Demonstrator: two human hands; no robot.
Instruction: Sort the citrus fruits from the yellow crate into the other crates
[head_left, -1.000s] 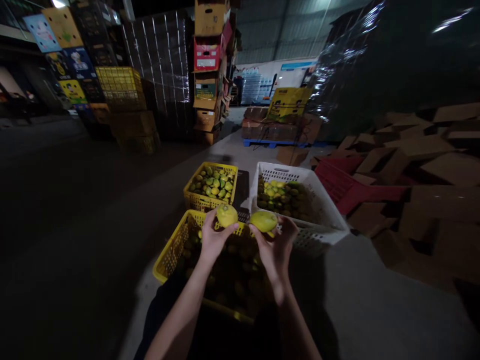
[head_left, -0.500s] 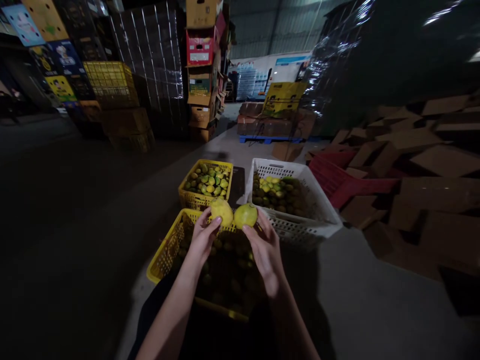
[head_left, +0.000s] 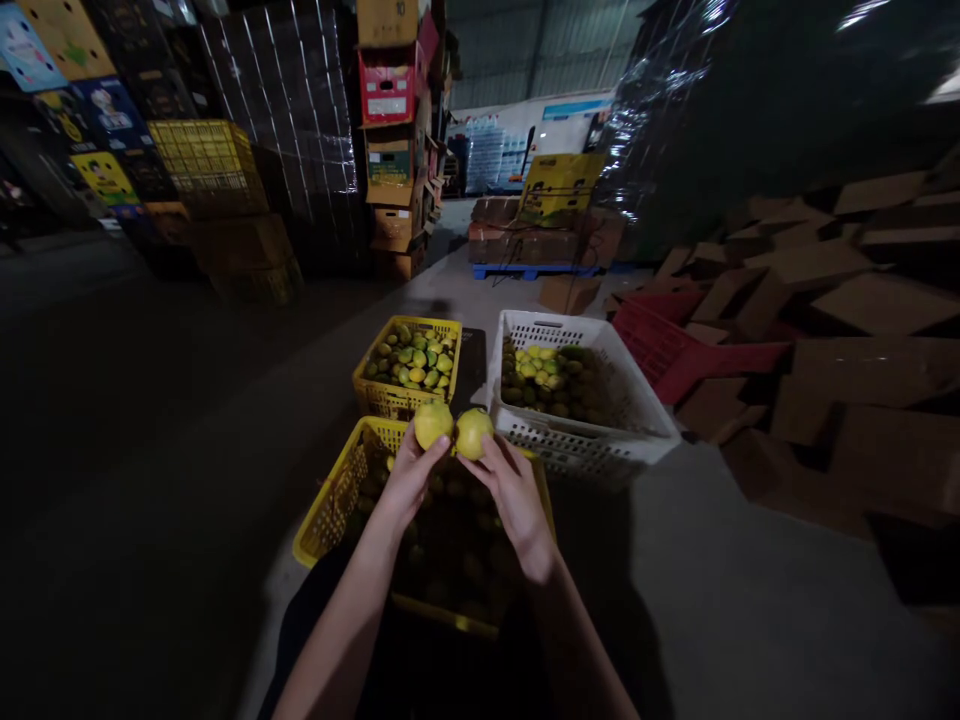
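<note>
My left hand [head_left: 410, 472] is closed around a yellow-green citrus fruit [head_left: 433, 424]. A second yellow-green citrus fruit [head_left: 474, 433] sits in the fingers of my right hand [head_left: 514, 490]. The two fruits are side by side, almost touching, above the far part of the near yellow crate [head_left: 330, 500]. Inside that crate many similar fruits lie in deep shadow. Behind it stands a smaller-looking yellow crate [head_left: 386, 402] full of green and yellow fruit. To the right is a white crate [head_left: 592, 432], partly filled, with brighter yellow fruit on top.
A red crate [head_left: 667, 345] lies among heaped flattened cardboard boxes [head_left: 862, 380] on the right. Stacked cartons [head_left: 391, 170] and a wrapped pallet load [head_left: 289, 130] stand behind. Farther back is a blue pallet [head_left: 525, 271] with boxes.
Both fruits have been turned in the fingers. My right hand and its fruit have shifted a little left; the left fruit also moved slightly left. The view has swung slightly.
</note>
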